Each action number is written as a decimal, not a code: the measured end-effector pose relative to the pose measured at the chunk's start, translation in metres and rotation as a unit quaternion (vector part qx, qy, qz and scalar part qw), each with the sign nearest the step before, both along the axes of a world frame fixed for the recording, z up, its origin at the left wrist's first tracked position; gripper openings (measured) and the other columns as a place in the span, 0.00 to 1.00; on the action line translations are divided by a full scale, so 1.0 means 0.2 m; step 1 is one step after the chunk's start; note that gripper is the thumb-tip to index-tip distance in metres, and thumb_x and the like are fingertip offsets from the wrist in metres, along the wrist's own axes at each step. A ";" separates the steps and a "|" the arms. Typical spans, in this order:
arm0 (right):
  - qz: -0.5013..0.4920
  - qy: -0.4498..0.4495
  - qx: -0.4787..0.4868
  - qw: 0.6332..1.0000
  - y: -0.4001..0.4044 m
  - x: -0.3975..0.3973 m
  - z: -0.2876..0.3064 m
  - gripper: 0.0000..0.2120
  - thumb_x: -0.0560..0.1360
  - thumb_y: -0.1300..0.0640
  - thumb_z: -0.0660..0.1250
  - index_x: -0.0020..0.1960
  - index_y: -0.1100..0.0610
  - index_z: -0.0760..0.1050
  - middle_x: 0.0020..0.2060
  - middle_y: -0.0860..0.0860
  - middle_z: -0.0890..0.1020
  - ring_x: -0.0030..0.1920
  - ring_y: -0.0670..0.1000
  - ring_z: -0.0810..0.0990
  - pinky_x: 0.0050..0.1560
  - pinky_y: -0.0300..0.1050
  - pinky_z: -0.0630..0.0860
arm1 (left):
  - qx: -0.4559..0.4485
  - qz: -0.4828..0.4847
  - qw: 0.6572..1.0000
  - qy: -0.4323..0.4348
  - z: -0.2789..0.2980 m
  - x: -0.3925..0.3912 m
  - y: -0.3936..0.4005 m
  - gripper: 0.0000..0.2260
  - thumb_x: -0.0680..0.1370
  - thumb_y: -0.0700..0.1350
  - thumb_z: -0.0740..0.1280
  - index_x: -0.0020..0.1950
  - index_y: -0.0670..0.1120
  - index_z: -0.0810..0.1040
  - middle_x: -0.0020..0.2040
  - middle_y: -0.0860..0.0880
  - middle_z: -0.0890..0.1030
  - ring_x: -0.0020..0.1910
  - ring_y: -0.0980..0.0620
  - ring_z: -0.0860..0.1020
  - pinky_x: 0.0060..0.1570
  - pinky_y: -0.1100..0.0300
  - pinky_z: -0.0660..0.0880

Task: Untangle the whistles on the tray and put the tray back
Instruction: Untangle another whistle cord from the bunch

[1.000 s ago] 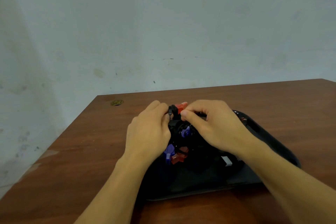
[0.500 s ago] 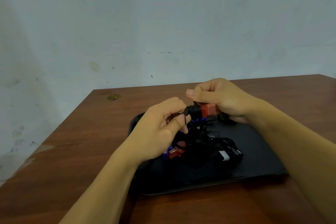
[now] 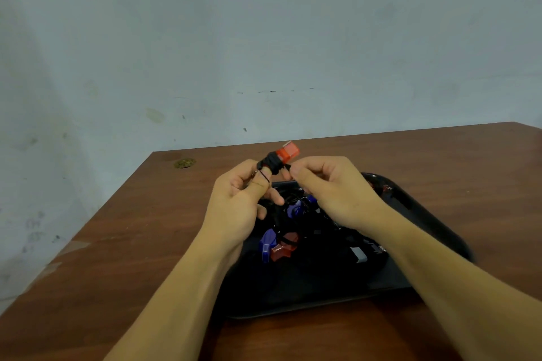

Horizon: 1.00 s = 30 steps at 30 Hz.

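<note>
A black tray (image 3: 422, 211) lies on the wooden table and holds a tangle of black cords with blue whistles (image 3: 268, 243), a red whistle (image 3: 283, 249) and a white one (image 3: 359, 255). Above the tray's far left end, my left hand (image 3: 237, 205) holds up a red whistle (image 3: 287, 153) that has black cord wound round it. My right hand (image 3: 331, 190) is just right of it and pinches the loose end of that black cord (image 3: 287, 167) between thumb and forefinger.
The brown wooden table (image 3: 132, 243) runs to a pale wall at the back and left. A small brass-coloured disc (image 3: 184, 163) sits near the table's far left corner. The tray's near edge lies between my forearms.
Both hands rose off the tray with the cord-wound red whistle. The whistle passed from my right hand to my left, and my right fingers now pinch the cord's end.
</note>
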State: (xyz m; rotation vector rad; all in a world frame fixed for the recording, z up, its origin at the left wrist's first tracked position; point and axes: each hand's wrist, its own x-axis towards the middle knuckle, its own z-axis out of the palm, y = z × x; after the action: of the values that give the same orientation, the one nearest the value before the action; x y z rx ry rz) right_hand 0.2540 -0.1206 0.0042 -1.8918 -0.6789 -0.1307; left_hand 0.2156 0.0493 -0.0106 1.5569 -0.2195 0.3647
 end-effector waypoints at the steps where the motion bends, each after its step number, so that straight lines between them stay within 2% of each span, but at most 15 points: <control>1: -0.016 -0.036 -0.039 0.998 0.00 -0.01 0.00 0.12 0.83 0.56 0.63 0.45 0.46 0.82 0.25 0.38 0.75 0.28 0.39 0.72 0.34 0.30 0.67 | 0.002 0.014 1.000 0.010 0.00 0.00 0.00 0.10 0.84 0.39 0.60 0.48 0.44 0.80 0.38 0.51 0.82 0.37 0.51 0.77 0.30 0.61 0.65; 4: -0.042 -0.125 -0.162 0.978 -0.01 -0.02 0.00 0.10 0.83 0.53 0.63 0.50 0.47 0.83 0.40 0.38 0.83 0.44 0.39 0.80 0.49 0.40 0.76 | 0.041 0.074 0.996 0.024 -0.02 0.03 0.02 0.10 0.84 0.42 0.61 0.46 0.46 0.80 0.31 0.47 0.80 0.33 0.53 0.75 0.31 0.59 0.64; 6: -0.038 -0.180 -0.215 0.959 -0.01 -0.04 -0.01 0.10 0.83 0.52 0.62 0.52 0.49 0.83 0.46 0.42 0.84 0.48 0.42 0.80 0.53 0.46 0.77 | 0.128 0.111 0.985 0.019 -0.03 0.04 0.04 0.11 0.84 0.44 0.62 0.44 0.45 0.79 0.31 0.42 0.80 0.26 0.58 0.71 0.33 0.57 0.64; 8: -0.033 -0.222 -0.251 0.942 -0.01 -0.06 0.00 0.11 0.83 0.50 0.61 0.51 0.50 0.82 0.45 0.44 0.83 0.46 0.46 0.80 0.51 0.51 0.78 | 0.196 0.141 0.970 0.016 -0.04 0.04 0.04 0.11 0.83 0.44 0.62 0.45 0.41 0.77 0.34 0.39 0.80 0.24 0.59 0.70 0.32 0.58 0.64; 10: -0.042 -0.251 -0.286 0.924 0.00 -0.08 0.04 0.13 0.83 0.47 0.59 0.50 0.50 0.80 0.43 0.44 0.81 0.44 0.48 0.79 0.48 0.52 0.77 | 0.251 0.171 0.953 0.004 -0.04 0.05 0.05 0.10 0.83 0.43 0.62 0.44 0.40 0.75 0.36 0.39 0.79 0.30 0.50 0.74 0.32 0.55 0.65; 12: -0.055 -0.271 -0.299 0.913 0.01 -0.10 0.09 0.15 0.82 0.43 0.58 0.50 0.49 0.80 0.43 0.44 0.82 0.43 0.48 0.79 0.46 0.51 0.77 | 0.293 0.181 0.939 -0.015 -0.05 0.06 0.06 0.10 0.82 0.42 0.63 0.41 0.43 0.73 0.36 0.43 0.77 0.37 0.42 0.76 0.36 0.52 0.69; 14: -0.065 -0.275 -0.297 0.912 0.00 -0.10 0.16 0.16 0.80 0.40 0.59 0.49 0.47 0.81 0.43 0.44 0.83 0.43 0.46 0.79 0.45 0.47 0.76 | 0.326 0.174 0.929 -0.033 -0.05 0.05 0.05 0.10 0.81 0.41 0.63 0.39 0.48 0.71 0.37 0.50 0.75 0.38 0.44 0.76 0.40 0.48 0.72; 16: -0.072 -0.262 -0.290 0.918 -0.01 -0.08 0.19 0.15 0.79 0.38 0.62 0.46 0.46 0.82 0.38 0.43 0.82 0.38 0.44 0.78 0.40 0.43 0.74 | 0.360 0.161 0.918 -0.052 -0.04 0.03 0.03 0.08 0.81 0.41 0.62 0.43 0.50 0.74 0.40 0.52 0.75 0.39 0.48 0.75 0.41 0.47 0.74; 18: -0.078 -0.238 -0.243 0.937 -0.02 -0.04 0.20 0.13 0.78 0.39 0.65 0.43 0.46 0.81 0.34 0.42 0.81 0.35 0.42 0.77 0.38 0.41 0.72 | 0.382 0.144 0.909 -0.083 -0.03 0.02 0.02 0.06 0.81 0.41 0.62 0.46 0.50 0.75 0.41 0.52 0.75 0.40 0.49 0.74 0.41 0.46 0.75; 20: -0.083 -0.205 -0.180 0.959 -0.04 0.00 0.17 0.12 0.78 0.42 0.66 0.41 0.47 0.79 0.33 0.43 0.80 0.34 0.41 0.76 0.38 0.41 0.71 | 0.392 0.123 0.905 -0.110 -0.03 0.02 0.01 0.10 0.81 0.41 0.63 0.41 0.53 0.71 0.39 0.53 0.72 0.38 0.52 0.72 0.39 0.49 0.73; 23: -0.073 -0.162 -0.144 0.974 -0.04 0.04 0.12 0.12 0.80 0.44 0.65 0.40 0.48 0.76 0.35 0.43 0.78 0.34 0.40 0.74 0.39 0.38 0.69 | 0.407 0.100 0.899 -0.132 -0.02 0.00 -0.01 0.16 0.81 0.41 0.63 0.37 0.54 0.64 0.38 0.53 0.69 0.36 0.53 0.68 0.37 0.51 0.68; 26: -0.049 -0.098 -0.104 0.989 -0.04 0.05 0.11 0.13 0.80 0.46 0.66 0.38 0.49 0.76 0.28 0.42 0.76 0.28 0.40 0.72 0.36 0.36 0.68 | 0.409 0.087 0.893 -0.165 -0.02 0.00 -0.01 0.13 0.81 0.39 0.63 0.39 0.51 0.66 0.38 0.53 0.69 0.37 0.53 0.68 0.36 0.56 0.66; 30: -0.031 -0.013 -0.029 0.999 -0.04 0.05 0.14 0.16 0.78 0.47 0.69 0.37 0.56 0.79 0.27 0.47 0.80 0.27 0.44 0.78 0.33 0.35 0.74 | 0.413 0.091 0.881 -0.212 -0.01 -0.01 0.01 0.09 0.80 0.39 0.62 0.41 0.47 0.69 0.39 0.52 0.69 0.37 0.51 0.69 0.35 0.60 0.65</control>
State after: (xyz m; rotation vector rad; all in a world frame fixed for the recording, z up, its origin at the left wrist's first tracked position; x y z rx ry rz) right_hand 0.2642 -0.1295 0.0325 -1.9705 -0.6479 -0.1778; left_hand 0.2141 0.0505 -0.0129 2.3350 -0.6332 0.8391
